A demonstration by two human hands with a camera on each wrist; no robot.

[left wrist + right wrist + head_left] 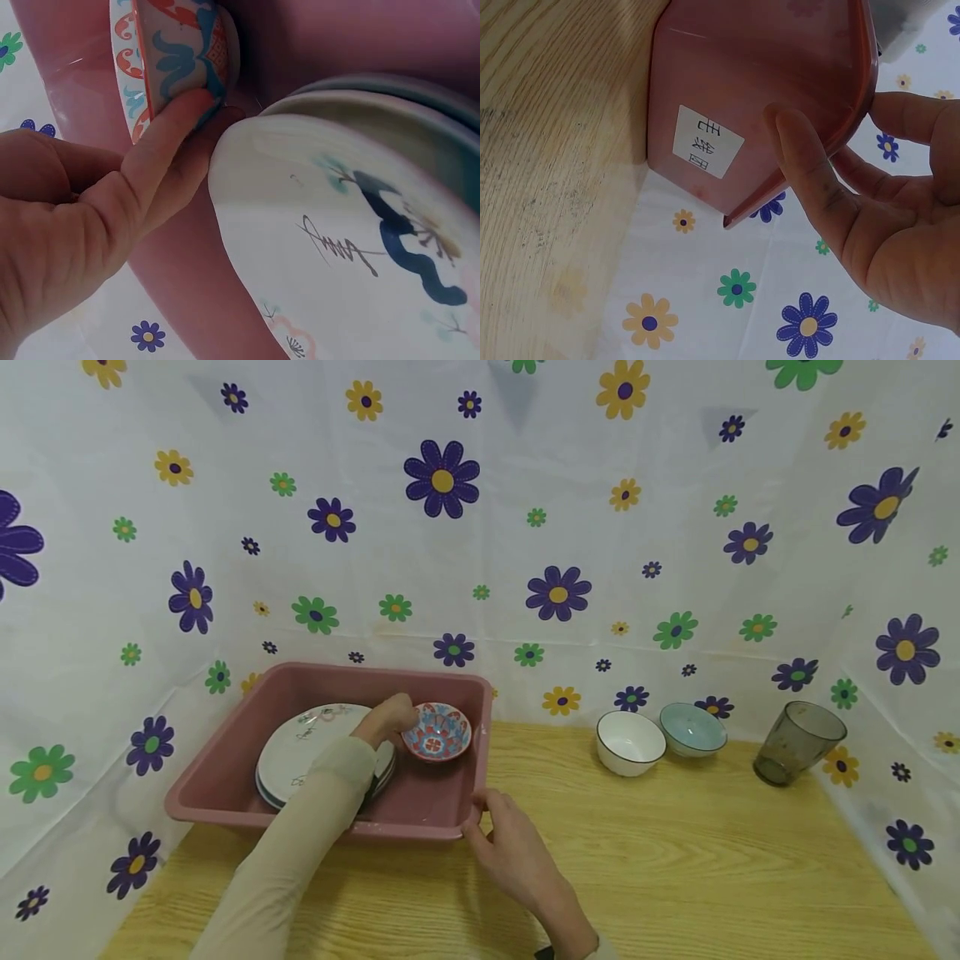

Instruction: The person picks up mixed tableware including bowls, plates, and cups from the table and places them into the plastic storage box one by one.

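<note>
In the head view, my left hand [386, 720] reaches into a pink plastic tub [483, 735] and pinches a small bowl [438, 732] with a red and blue pattern. The left wrist view has the bowl [180, 56] tilted on its side, my fingers along its outer wall and the thumb hidden behind its rim. Beside that hand, a stack of plates [307, 743] lies in the tub, the top one white with painted blossoms. My right hand [513, 847] holds the tub's near right corner by the rim, seen close up in the right wrist view.
To the right on the wooden table [675, 860] stand a white bowl [630, 742], a pale blue bowl [693, 729] and a tinted glass cup [798, 743]. A flower-printed sheet [510, 543] hangs behind and at both sides. The tub's outer wall carries a white label [708, 142].
</note>
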